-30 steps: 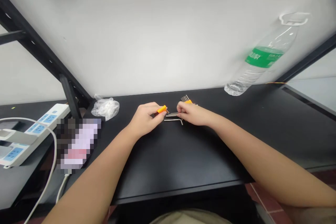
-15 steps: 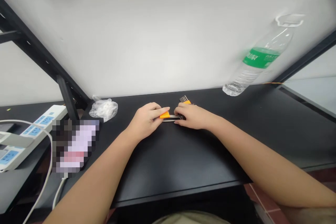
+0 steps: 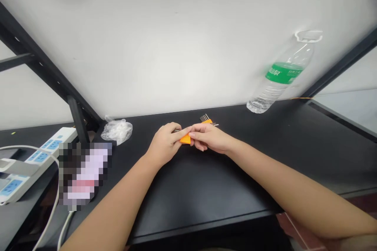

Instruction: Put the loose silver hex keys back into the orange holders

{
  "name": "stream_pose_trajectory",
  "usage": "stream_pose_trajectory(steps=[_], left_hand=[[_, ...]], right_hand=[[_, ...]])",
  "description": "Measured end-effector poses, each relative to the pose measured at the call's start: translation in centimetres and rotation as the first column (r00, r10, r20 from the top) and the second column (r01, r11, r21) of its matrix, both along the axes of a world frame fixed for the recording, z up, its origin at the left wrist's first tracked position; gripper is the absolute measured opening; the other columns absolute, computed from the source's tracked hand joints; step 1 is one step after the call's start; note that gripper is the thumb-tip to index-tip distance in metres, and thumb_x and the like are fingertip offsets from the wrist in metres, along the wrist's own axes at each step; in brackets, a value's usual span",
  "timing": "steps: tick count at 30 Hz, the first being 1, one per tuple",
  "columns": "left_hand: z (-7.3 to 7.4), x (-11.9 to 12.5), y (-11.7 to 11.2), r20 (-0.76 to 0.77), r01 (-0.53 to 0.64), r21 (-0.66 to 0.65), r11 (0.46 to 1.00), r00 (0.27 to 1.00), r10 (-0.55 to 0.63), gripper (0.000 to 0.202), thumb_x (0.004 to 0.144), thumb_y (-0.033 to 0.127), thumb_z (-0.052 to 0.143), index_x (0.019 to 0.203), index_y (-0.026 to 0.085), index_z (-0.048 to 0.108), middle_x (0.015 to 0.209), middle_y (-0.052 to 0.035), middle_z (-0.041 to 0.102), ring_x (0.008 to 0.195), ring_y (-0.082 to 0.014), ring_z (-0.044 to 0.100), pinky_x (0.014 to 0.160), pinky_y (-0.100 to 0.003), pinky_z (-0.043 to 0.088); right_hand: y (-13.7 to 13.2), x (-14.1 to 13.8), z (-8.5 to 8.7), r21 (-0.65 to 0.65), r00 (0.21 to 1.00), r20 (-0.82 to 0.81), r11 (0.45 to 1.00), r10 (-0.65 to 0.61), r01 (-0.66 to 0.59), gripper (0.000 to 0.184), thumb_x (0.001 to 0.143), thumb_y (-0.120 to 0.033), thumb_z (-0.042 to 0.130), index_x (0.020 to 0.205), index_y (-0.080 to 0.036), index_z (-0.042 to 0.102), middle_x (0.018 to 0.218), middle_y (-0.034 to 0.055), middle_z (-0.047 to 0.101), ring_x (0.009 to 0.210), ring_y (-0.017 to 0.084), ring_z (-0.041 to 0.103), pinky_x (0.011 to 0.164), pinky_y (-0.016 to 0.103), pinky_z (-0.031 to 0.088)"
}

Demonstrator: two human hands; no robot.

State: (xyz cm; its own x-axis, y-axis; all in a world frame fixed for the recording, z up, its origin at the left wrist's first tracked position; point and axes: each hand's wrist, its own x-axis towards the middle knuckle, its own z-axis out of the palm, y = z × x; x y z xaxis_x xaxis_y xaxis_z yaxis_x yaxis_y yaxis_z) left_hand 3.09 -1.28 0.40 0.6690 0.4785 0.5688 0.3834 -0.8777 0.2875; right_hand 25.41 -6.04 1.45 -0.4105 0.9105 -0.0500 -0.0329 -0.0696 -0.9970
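Note:
My left hand (image 3: 164,144) is closed around an orange hex key holder (image 3: 185,139), low over the black table. Thin metal key ends show above its fingers. My right hand (image 3: 210,137) meets it from the right, thumb and fingers pinched on the holder's right end. Just behind the right hand lies a second orange holder (image 3: 207,121) with several dark rods fanning out at the back. A short metal rod (image 3: 216,124) sticks out beside it. My fingers hide most of the held set.
A large water bottle (image 3: 284,72) leans on the wall at right. On the left are a crumpled clear plastic bag (image 3: 117,130), a blurred-out phone (image 3: 88,174) on a white cable and a white power strip (image 3: 44,153). Black metal frame bars (image 3: 78,119) rise at the left.
My right hand has shifted left onto the orange holder, covering the keys that showed between my hands. The camera view has tilted slightly up.

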Motion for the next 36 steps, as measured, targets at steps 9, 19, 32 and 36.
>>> stream_pose_trajectory(steps=[9,19,32,36], left_hand=[[1.4,0.6,-1.5,0.062,0.073,-0.385,0.92,0.997,-0.053,0.048,0.086,0.036,0.076,0.131,0.026,0.064,0.105,-0.0042,0.067,0.092,-0.0191,0.063,0.086,-0.034,0.055],[0.9,0.0,-0.1,0.038,-0.042,-0.413,0.91,0.997,0.063,0.043,0.084,0.031,0.075,0.126,0.03,0.065,0.1,-0.0006,0.067,0.085,-0.0163,0.061,0.084,-0.031,0.053],[-0.7,-1.6,1.8,-0.16,-0.332,-0.31,0.891,0.942,0.295,0.049,0.083,0.033,0.075,0.13,0.034,0.064,0.091,0.0013,0.065,0.075,-0.0158,0.059,0.071,-0.028,0.047],[-0.7,-1.4,1.5,-0.17,-0.315,-0.299,0.901,0.946,0.274,0.049,0.084,0.033,0.074,0.131,0.035,0.063,0.092,0.0011,0.065,0.077,-0.0162,0.059,0.071,-0.028,0.046]], right_hand=[[0.4,0.7,-0.3,0.089,0.99,0.09,0.991,-0.111,0.103,0.034,0.09,-0.049,0.07,0.093,-0.016,0.071,0.059,-0.0014,0.062,0.047,0.01,0.052,0.046,0.022,0.04],[-0.2,-0.6,-0.4,0.231,0.928,0.116,0.918,-0.355,0.322,0.033,0.092,-0.051,0.066,0.084,-0.019,0.069,0.053,-0.0027,0.056,0.042,0.011,0.05,0.042,0.025,0.039],[1.8,2.9,-1.7,0.216,0.685,0.61,0.916,-0.398,0.339,0.032,0.094,-0.045,0.057,0.077,-0.019,0.067,0.07,0.0028,0.069,0.044,0.012,0.054,0.049,0.027,0.042],[1.7,3.5,-1.2,0.357,0.447,0.806,0.921,-0.388,0.156,0.029,0.093,-0.038,0.056,0.073,-0.02,0.066,0.07,0.0032,0.069,0.06,0.016,0.06,0.059,0.027,0.041]])
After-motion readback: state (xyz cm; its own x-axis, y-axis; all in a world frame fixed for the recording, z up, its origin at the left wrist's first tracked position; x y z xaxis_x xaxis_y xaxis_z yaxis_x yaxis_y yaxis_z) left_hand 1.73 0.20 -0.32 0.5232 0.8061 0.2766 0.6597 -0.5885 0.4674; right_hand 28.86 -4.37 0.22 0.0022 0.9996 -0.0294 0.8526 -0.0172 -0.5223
